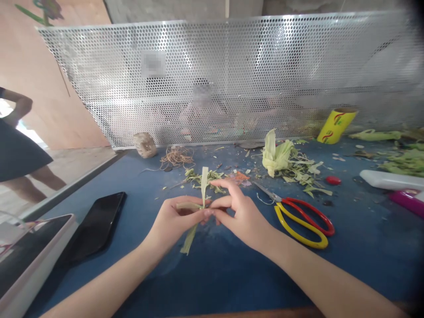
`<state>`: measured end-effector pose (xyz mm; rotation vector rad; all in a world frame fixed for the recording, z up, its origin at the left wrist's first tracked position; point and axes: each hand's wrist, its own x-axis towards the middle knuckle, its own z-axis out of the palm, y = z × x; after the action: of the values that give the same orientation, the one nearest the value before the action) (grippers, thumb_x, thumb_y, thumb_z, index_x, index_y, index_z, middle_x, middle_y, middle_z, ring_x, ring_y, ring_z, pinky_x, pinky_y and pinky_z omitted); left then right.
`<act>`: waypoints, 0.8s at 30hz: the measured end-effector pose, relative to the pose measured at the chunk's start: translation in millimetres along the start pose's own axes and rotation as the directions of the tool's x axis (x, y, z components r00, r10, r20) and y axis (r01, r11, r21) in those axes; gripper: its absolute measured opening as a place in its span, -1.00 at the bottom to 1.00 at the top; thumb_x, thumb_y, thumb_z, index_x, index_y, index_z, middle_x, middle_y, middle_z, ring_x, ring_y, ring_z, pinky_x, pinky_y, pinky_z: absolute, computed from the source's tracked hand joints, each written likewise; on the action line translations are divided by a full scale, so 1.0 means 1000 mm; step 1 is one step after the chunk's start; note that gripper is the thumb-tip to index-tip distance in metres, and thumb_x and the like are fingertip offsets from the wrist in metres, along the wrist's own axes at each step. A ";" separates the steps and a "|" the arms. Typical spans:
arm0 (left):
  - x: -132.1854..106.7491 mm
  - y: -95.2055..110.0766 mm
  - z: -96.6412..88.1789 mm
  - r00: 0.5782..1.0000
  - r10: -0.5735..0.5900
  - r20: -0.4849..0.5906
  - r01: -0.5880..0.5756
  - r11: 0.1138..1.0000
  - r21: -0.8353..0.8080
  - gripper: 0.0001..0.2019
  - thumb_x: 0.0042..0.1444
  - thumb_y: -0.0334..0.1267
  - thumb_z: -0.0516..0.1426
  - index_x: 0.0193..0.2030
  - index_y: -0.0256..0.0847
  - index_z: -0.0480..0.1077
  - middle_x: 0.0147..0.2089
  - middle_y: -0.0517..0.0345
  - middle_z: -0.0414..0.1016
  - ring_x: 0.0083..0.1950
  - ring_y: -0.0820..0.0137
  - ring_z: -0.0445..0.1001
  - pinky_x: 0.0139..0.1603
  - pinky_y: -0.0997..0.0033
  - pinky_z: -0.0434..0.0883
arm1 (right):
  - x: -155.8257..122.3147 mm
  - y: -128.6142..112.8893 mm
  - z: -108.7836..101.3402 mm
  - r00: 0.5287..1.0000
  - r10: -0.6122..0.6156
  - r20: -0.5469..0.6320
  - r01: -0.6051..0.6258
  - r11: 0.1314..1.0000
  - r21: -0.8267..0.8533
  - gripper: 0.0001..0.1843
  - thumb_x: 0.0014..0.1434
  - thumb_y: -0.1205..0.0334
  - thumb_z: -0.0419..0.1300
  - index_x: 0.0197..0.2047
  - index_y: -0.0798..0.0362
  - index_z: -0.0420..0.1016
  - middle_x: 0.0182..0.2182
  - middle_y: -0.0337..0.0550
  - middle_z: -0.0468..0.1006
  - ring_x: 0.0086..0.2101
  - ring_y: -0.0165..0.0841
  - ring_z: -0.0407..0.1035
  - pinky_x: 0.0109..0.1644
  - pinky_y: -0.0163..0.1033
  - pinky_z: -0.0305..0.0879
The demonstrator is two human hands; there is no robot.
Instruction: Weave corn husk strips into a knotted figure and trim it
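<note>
Pale green strips of what looks like corn husk (204,183) cross one another between my hands, above the blue table. One strip points up and another hangs down to the left. My left hand (174,216) pinches the strips where they meet, thumb and fingers closed. From the other side, my right hand (241,210) has its thumb and fingertips pressed together on the same crossing, with its index finger raised. The fingertips partly hide the crossing. To the right of my right hand lie scissors (300,221) with one red and one yellow handle loop.
A black phone (101,223) and a white-edged box (43,260) are at left. Behind my hands lie twine (178,157), husk scraps (212,177) and a leafy husk bunch (278,157). A yellow roll (337,126) stands by the perforated metal screen (228,66); a person (23,150) stands left.
</note>
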<state>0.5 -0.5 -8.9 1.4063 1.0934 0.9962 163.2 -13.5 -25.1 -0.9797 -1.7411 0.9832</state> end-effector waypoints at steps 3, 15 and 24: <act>-0.001 0.002 0.001 0.999 0.037 -0.032 -0.034 0.996 0.084 -0.90 -0.23 -0.31 0.28 -0.51 -0.26 0.51 -0.64 0.21 0.47 -0.59 0.45 0.40 -0.51 0.49 0.40 | 0.000 -0.002 -0.004 1.000 -0.006 0.017 0.007 0.998 -0.058 -0.51 0.09 0.33 0.08 0.09 -0.09 0.07 -0.46 -0.30 0.54 -0.46 -0.42 0.41 -0.30 -0.29 0.31; -0.003 0.006 -0.006 0.997 0.074 -0.016 -0.070 0.980 0.188 -0.91 -0.21 -0.28 0.27 -0.52 -0.24 0.51 -0.49 0.14 0.57 -0.41 0.31 0.53 -0.33 0.41 0.47 | 0.004 -0.010 -0.024 0.997 -0.016 0.076 0.026 0.991 -0.133 -0.75 0.11 0.29 0.08 -0.11 -0.07 0.28 -0.58 -0.37 0.51 -0.53 -0.45 0.39 -0.37 -0.33 0.28; 0.003 0.013 -0.010 0.989 0.073 0.126 -0.084 0.993 0.085 -0.80 0.01 -0.25 0.15 -0.20 -0.23 0.34 -0.42 0.12 0.57 -0.46 0.40 0.51 -0.52 0.52 0.36 | 0.008 -0.001 -0.022 0.990 0.049 0.129 -0.045 0.999 -0.029 -0.73 0.08 0.19 0.10 -0.11 0.00 0.35 -0.32 -0.17 0.52 -0.34 -0.38 0.40 -0.31 -0.28 0.32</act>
<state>-7.0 4.7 5.5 1.5728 1.0093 0.9126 181.0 -2.1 -15.0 -0.9962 -1.8492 1.0779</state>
